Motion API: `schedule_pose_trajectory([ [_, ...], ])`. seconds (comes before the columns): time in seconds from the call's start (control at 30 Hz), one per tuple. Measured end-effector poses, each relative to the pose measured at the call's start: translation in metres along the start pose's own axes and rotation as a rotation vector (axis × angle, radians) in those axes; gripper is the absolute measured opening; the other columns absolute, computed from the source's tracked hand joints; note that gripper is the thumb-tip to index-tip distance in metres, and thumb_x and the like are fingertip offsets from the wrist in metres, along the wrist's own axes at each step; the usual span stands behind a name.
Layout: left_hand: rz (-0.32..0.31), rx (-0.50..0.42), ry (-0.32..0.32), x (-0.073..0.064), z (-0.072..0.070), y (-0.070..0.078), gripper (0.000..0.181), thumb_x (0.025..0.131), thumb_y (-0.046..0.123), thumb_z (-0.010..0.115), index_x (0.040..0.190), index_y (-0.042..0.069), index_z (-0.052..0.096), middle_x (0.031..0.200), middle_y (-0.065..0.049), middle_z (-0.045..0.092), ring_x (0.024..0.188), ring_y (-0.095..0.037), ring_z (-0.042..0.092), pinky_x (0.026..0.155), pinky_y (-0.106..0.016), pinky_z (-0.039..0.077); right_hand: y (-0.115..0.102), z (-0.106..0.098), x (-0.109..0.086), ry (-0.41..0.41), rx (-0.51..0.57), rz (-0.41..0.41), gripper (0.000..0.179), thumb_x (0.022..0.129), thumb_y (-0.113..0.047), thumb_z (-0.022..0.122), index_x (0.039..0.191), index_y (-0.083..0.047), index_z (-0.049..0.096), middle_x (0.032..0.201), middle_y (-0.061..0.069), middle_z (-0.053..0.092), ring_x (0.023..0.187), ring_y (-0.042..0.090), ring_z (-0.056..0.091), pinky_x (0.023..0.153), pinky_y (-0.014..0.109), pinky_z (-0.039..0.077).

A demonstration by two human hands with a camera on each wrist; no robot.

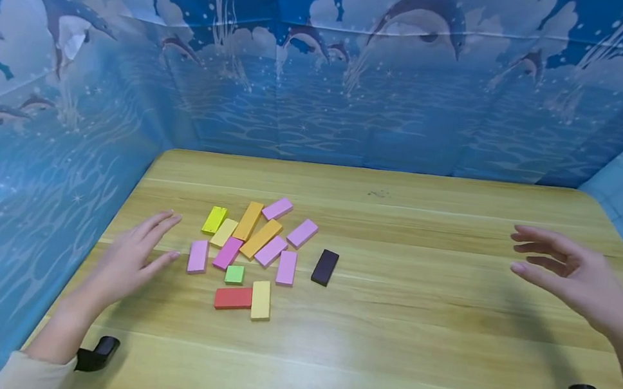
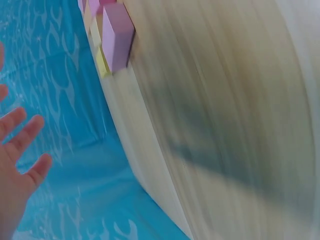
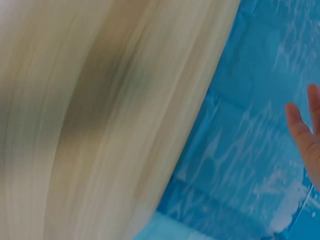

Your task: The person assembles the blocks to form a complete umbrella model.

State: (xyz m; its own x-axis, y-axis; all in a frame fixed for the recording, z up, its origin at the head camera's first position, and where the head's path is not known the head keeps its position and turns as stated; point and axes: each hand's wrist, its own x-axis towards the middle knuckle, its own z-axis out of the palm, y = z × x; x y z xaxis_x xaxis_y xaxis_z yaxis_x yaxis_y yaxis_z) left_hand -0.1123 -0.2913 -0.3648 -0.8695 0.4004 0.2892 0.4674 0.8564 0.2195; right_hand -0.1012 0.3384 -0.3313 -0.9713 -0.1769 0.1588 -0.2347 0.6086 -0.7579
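My left hand (image 1: 128, 259) hovers over the table's left side, fingers spread and holding nothing. Closest to it lies a light purple block (image 1: 198, 256), which the left wrist view also catches near its top edge. Beyond that, a loose cluster includes a yellow block (image 1: 214, 220), orange blocks (image 1: 248, 220), a magenta block (image 1: 228, 253) and a small green block (image 1: 234, 275). A red block (image 1: 233, 298) touches a pale yellow block (image 1: 261, 301). To the cluster's right is a black block (image 1: 325, 267). My right hand (image 1: 581, 279) is raised over the right side, loosely bent and bare of any object.
The wooden table (image 1: 416, 337) has rounded back corners. A blue curtain (image 1: 327, 112) printed with dolphins and waves stands behind it and along both sides. Black wrist mounts (image 1: 99, 353) sit at both wrists.
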Motion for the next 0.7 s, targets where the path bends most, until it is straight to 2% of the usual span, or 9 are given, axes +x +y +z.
schedule_pose_trajectory([
  [0.27,0.033,-0.033,-0.012,0.012,0.007,0.013,0.059,0.088,0.025,0.064,0.140,0.008,0.040,0.140,-0.016,0.039,0.121,-0.041,0.042,0.091,-0.063,0.032,-0.013,0.033,0.015,-0.100,0.094,-0.008,0.052,0.089,-0.006,0.062,0.138,-0.013,0.044,0.129,-0.001,0.050,0.106,0.003,0.052,0.077,0.014,0.046],
  [0.53,0.022,-0.082,-0.049,0.024,0.016,0.025,0.059,0.088,0.025,0.065,0.140,0.010,0.041,0.143,-0.014,0.036,0.124,-0.038,0.040,0.094,-0.063,0.031,-0.017,0.069,0.030,-0.195,0.162,-0.048,0.051,0.087,-0.012,0.066,0.134,-0.009,0.047,0.124,-0.005,0.052,0.105,0.006,0.054,0.082,0.022,0.048],
  [0.7,0.016,-0.117,-0.062,0.032,0.025,0.036,0.060,0.088,0.029,0.065,0.141,0.014,0.040,0.144,-0.013,0.035,0.126,-0.037,0.039,0.096,-0.062,0.030,-0.015,0.088,0.036,-0.280,0.228,-0.048,0.054,0.086,-0.016,0.068,0.134,-0.005,0.046,0.127,0.011,0.052,0.107,0.019,0.056,0.081,0.025,0.049],
])
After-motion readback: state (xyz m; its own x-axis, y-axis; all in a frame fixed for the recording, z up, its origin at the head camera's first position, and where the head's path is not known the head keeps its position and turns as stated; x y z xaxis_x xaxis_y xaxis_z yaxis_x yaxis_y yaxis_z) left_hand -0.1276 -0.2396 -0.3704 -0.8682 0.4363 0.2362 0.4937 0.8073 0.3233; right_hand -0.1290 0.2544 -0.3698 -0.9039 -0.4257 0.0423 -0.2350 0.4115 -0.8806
